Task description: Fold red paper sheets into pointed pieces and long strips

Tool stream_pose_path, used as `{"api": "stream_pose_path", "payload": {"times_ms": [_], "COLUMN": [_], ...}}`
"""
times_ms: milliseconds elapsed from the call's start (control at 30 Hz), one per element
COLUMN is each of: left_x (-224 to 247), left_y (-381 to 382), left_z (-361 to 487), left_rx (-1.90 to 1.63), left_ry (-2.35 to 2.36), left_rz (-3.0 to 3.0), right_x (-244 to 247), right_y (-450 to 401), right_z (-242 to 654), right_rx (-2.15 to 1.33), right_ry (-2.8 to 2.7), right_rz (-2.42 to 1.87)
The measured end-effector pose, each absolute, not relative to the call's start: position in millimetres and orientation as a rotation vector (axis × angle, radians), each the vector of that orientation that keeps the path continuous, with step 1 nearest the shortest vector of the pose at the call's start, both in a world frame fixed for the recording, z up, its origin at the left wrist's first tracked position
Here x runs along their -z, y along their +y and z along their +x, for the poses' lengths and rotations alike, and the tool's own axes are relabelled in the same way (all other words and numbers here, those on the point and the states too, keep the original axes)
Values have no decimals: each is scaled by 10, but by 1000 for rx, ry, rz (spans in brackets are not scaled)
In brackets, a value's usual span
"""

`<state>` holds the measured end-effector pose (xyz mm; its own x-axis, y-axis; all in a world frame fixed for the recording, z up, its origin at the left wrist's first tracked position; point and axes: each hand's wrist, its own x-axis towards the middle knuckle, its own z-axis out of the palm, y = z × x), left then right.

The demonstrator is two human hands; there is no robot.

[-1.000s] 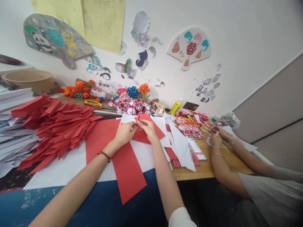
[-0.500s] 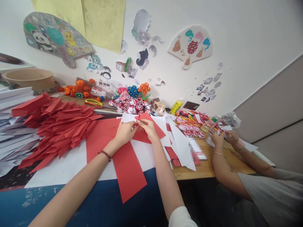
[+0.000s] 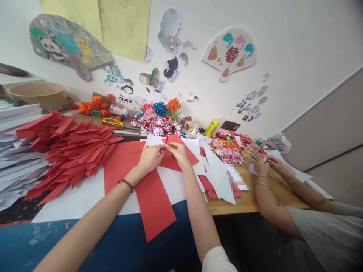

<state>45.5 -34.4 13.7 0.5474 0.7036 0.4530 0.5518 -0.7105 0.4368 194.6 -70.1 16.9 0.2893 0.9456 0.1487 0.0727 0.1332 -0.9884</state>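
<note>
My left hand (image 3: pixel 151 155) and my right hand (image 3: pixel 177 153) meet close together at the middle of the table, fingers closed in a pinch. Between the fingertips is a small folded piece of red paper (image 3: pixel 166 145); its exact shape is mostly hidden. Under my right hand lies a flat red sheet (image 3: pixel 188 153), tilted at an angle. Below my left wrist, a long red paper sheet (image 3: pixel 157 211) hangs over the table's front edge. Larger red paper (image 3: pixel 116 166) and white paper (image 3: pixel 82 198) spread beneath my left forearm.
Piles of folded red paper strips (image 3: pixel 76 147) and white strips (image 3: pixel 19 158) stand at left. Behind my hands are paper flowers (image 3: pixel 157 124) and a yellow bottle (image 3: pixel 211 127). A co-worker's hands (image 3: pixel 263 164) are busy at the right, by a white sheet (image 3: pixel 289 166).
My hands stay almost in place, still pinching the red paper. The co-worker's hands at the right have shifted slightly, and the view has moved a little.
</note>
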Motion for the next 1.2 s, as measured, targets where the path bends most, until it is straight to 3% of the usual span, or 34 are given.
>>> {"api": "stream_pose_path", "payload": {"times_ms": [1200], "left_x": [-154], "left_y": [-373], "left_z": [441], "left_rx": [-880], "left_ry": [1064], "left_rz": [2512], "right_x": [-180], "right_y": [-727], "right_z": [1931], "right_rx": [-865], "right_ry": [-1120], "right_rz": [-1276]}}
